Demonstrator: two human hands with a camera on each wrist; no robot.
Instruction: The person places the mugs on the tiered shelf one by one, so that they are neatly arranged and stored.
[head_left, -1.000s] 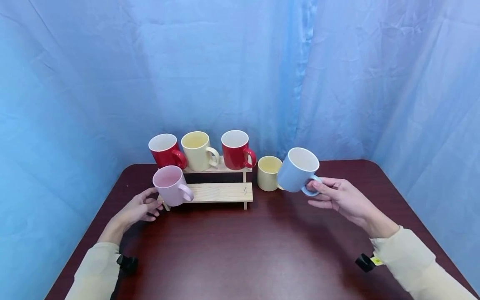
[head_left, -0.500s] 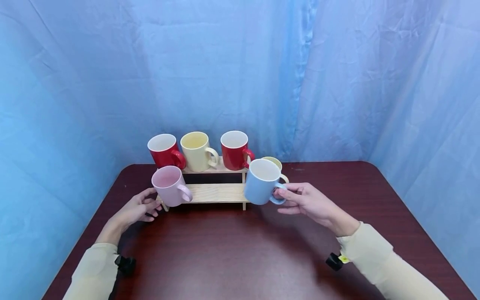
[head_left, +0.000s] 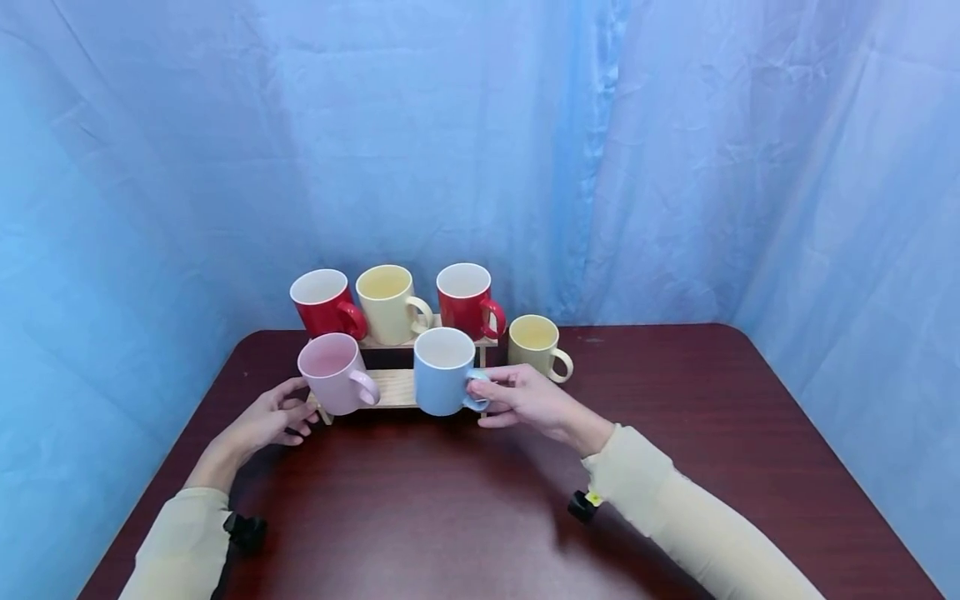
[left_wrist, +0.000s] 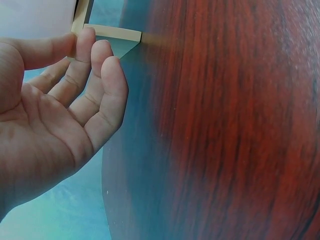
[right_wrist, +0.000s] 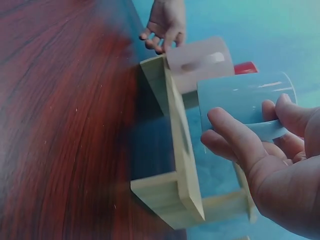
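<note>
My right hand (head_left: 536, 404) grips the handle of a light blue mug (head_left: 441, 375), upright at the lower tier of a small two-tier wooden rack (head_left: 396, 388). Whether the mug's base touches the board, I cannot tell. On the left of that tier stands a pink mug (head_left: 330, 377), its handle to the right. With thumb and index finger, my left hand (left_wrist: 65, 100) pinches the left end of the rack, beside the pink mug. Along the upper tier are a red mug (head_left: 322, 304), a pale yellow mug (head_left: 386, 308) and another red mug (head_left: 462, 302).
Just right of the rack, a second pale yellow mug (head_left: 531, 343) stands on the dark red-brown table (head_left: 675, 400), handle to the right. Blue curtains (head_left: 450, 150) hang behind the table and along both sides.
My right hand has carried the light blue mug leftward, from right of the rack to the lower tier, past the yellow table mug. My left hand keeps its place at the rack's left end.
</note>
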